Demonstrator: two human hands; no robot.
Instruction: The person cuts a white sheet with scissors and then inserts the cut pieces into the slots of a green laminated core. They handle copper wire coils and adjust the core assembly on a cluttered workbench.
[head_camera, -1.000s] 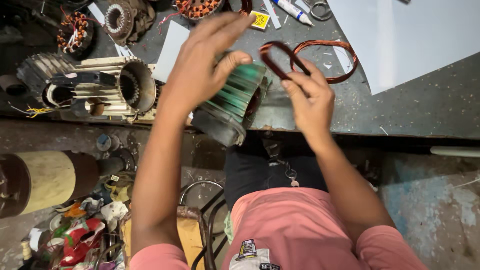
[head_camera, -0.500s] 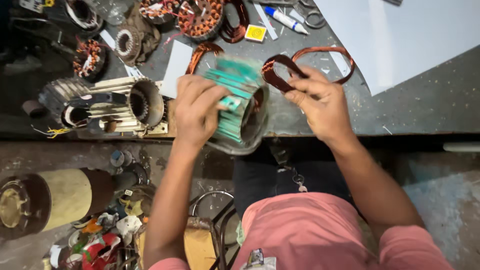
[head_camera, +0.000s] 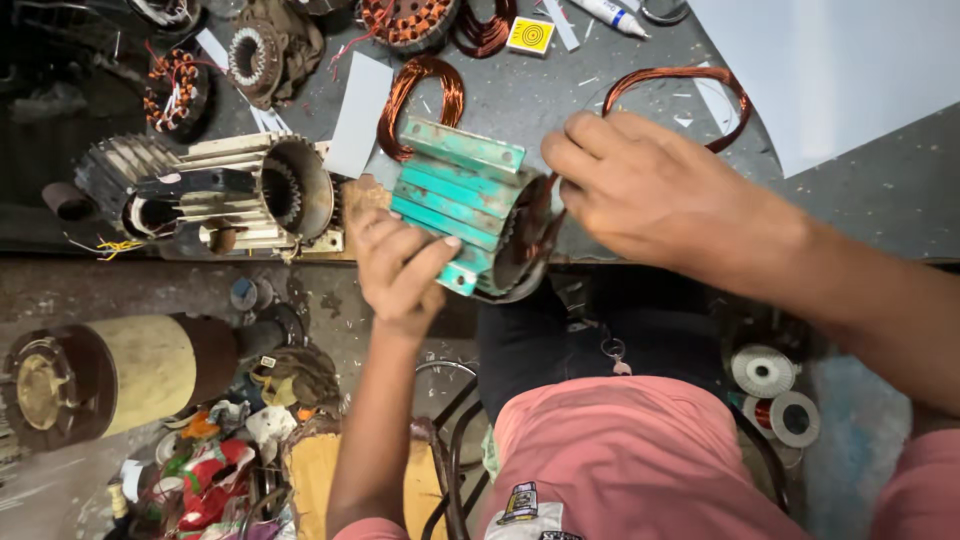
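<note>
Here is the green finned motor housing (head_camera: 462, 203) lying on its side at the near edge of the grey workbench (head_camera: 870, 205), its open end turned toward the right, and inside that shell a stator core with copper winding shows at the mouth. The left hand (head_camera: 400, 265) is clamped on the housing from below, fingers curled up over the green ribs. The right hand (head_camera: 655, 195) has its fingers pinched together on a copper wire coil (head_camera: 690, 85), pressing it in at the housing's open rim; the loop of that coil arches away behind the knuckles over the bench. Just behind the housing lies a second copper coil (head_camera: 425, 100), touching a white sheet (head_camera: 355, 115). To the left sits a larger pale ribbed motor casing (head_camera: 235, 190), hollow, with a toothed bore visible inside. Farther back, a round stator (head_camera: 405, 20) packed with copper windings. Down on the floor, a tan and brown cylinder (head_camera: 115, 370) lies on its side among scraps. Against half a second ago: the left hand, then spread over the top of the housing, now grips it from the underside, the housing's green ribs are uncovered, and the right hand has moved in from the loose coil to the housing's mouth.
</note>
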